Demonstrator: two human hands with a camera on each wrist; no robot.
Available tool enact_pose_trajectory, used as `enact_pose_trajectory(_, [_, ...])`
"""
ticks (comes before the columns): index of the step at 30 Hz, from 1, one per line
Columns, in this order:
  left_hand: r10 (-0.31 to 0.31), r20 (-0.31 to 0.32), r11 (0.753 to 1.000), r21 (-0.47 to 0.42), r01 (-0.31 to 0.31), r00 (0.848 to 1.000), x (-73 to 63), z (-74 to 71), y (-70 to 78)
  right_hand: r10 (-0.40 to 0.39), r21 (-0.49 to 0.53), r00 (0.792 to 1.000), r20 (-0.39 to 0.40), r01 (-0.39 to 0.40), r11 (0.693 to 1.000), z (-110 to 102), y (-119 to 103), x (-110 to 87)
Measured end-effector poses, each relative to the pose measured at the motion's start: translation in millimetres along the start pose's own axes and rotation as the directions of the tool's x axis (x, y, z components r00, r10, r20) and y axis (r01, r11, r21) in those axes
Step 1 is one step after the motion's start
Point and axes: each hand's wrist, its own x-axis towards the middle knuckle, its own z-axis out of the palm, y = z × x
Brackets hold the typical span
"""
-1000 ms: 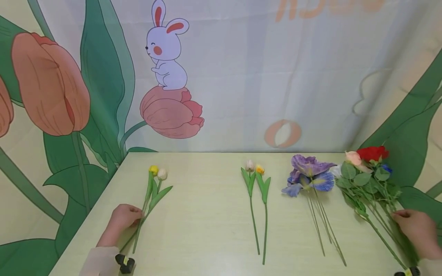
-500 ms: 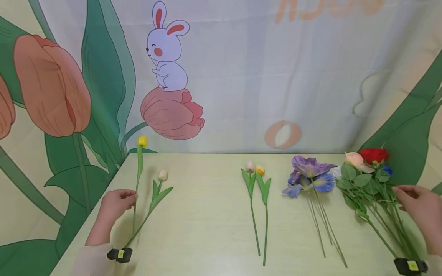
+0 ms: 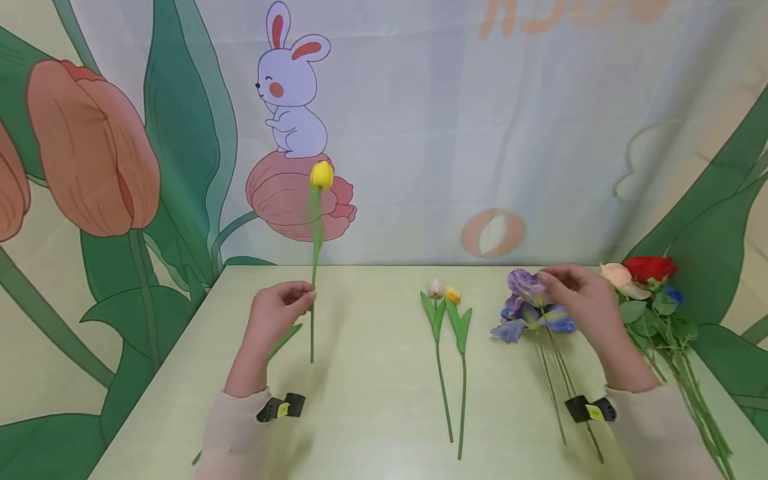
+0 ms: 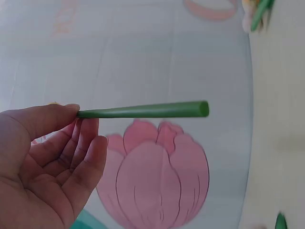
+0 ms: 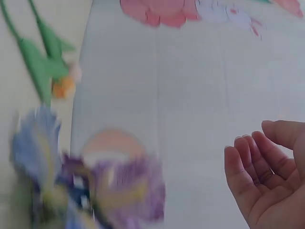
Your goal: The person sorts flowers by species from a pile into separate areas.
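My left hand (image 3: 281, 310) pinches a yellow tulip (image 3: 321, 175) by its green stem, holding it upright above the table. In the left wrist view, the stem's cut end (image 4: 204, 109) sticks out past thumb and forefinger. A second tulip (image 3: 284, 341) lies under the left forearm, its bloom hidden and one leaf showing. My right hand (image 3: 585, 300), fingers loosely bent and nothing in them, hovers over the purple and blue irises (image 3: 522, 287). From the right wrist view, an iris bloom (image 5: 126, 191) appears apart from that hand.
Two tulips, one pale pink (image 3: 435, 289) and one orange-yellow (image 3: 453, 297), lie side by side mid-table. At the right, beyond the right forearm, is a bunch with a red rose (image 3: 651, 269) and a pale pink rose (image 3: 616, 275). A printed curtain (image 3: 396, 133) hangs behind the table.
My left hand has lifted the yellow tulip off the table and carried it right. My right hand has left the rose bunch and swung left over the irises.
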Motion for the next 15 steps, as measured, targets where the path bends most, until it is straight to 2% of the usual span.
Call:
enact_pose_trajectory(4, [0.052, 0.01, 0.998, -0.04, -0.052, 0.999, 4.6, 25.5, 11.9, 0.01, 0.109, 0.999, 0.039, -0.014, 0.994, 36, -23, 7.8])
enact_pose_trajectory(8, [0.105, 0.03, 0.99, -0.093, -0.102, 0.994, 7.3, 48.2, 21.4, 0.007, 0.22, 0.998, 0.06, -0.02, 0.975, 68, -39, 10.0])
enact_pose_trajectory(11, [0.124, 0.041, 0.982, -0.15, -0.117, 0.991, 7.1, 62.8, 30.2, -0.012, 0.278, 0.995, 0.103, -0.017, 0.96, 91, -48, 10.6])
enact_pose_trajectory(15, [0.154, 0.06, 0.967, -0.214, -0.138, 0.986, 5.3, 81.0, 43.2, -0.002, 0.327, 0.984, 0.176, -0.056, 0.943, 114, -62, 10.7])
